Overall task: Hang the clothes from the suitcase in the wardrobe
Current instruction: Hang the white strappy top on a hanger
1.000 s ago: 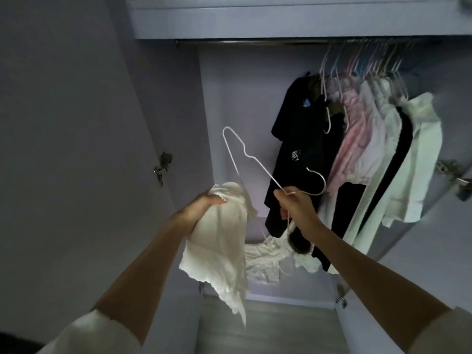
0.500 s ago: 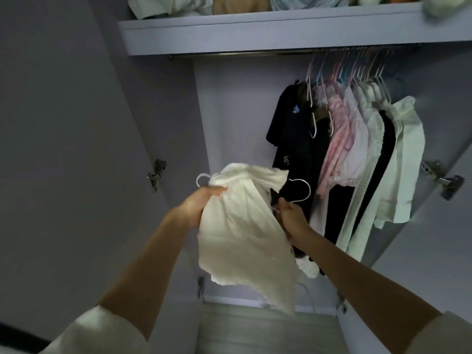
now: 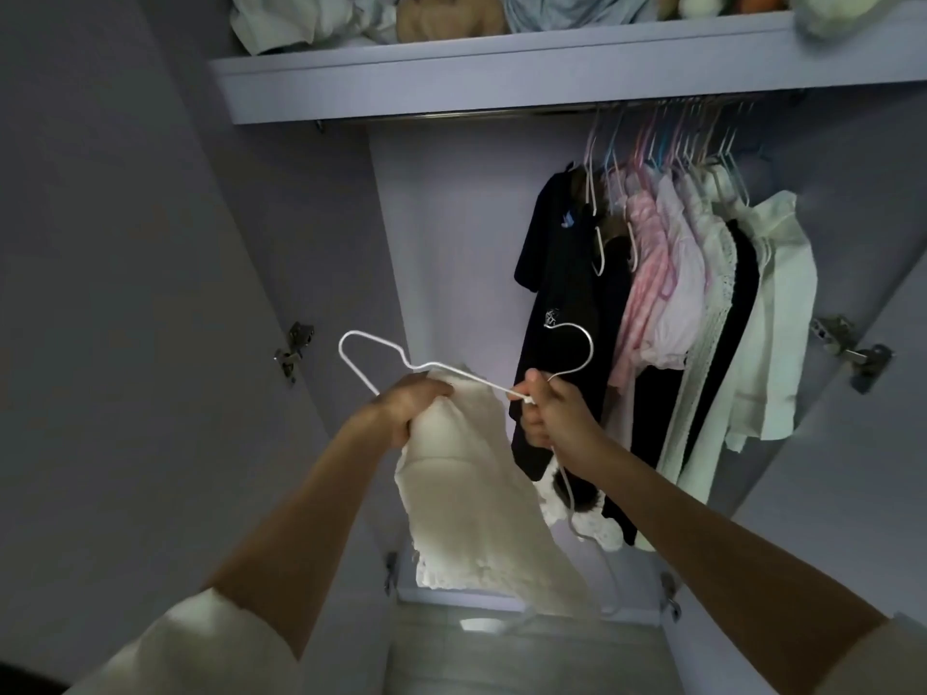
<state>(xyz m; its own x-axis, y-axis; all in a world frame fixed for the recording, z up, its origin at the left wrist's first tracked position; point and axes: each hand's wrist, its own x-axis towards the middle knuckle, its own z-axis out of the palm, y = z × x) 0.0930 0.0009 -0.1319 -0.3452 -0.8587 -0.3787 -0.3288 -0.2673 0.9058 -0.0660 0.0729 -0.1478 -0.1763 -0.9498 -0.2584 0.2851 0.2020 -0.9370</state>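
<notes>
Wardrobe interior [image 3: 451,218] was lilac-grey and dim, both doors swung open, hinges visible on the left door [image 3: 293,348] and right door [image 3: 853,351]. Top shelf [image 3: 501,77] carried folded fabric and soft bundles. Chrome rail [image 3: 451,115] ran just under the shelf; its left part was bare, its right part packed with hangers.

Hung clothes [image 3: 672,313] sat bunched at the right end: black tee leftmost, then pink and white pieces, a black strip, and a white shirt [image 3: 772,318] outermost.

Left hand [image 3: 411,408] gripped the top edge of a cream white garment [image 3: 476,494], fingers curled into the fabric. Garment hung down from that grip, with its lace-trimmed hem low near the wardrobe floor. It was in front of the open wardrobe and not on the rail.

Right hand [image 3: 552,413] pinched a white wire hanger [image 3: 371,346] at the neck, just below the hook. The hook curved up against the black tee. One hanger arm ran left past the left hand, its shoulder loop sticking out clear of the fabric. The other arm dropped down below the right wrist. Could not tell how far the hanger sat inside the garment.

Cream sleeves covered both upper forearms. Pale floor [image 3: 501,654] showed at the bottom.
</notes>
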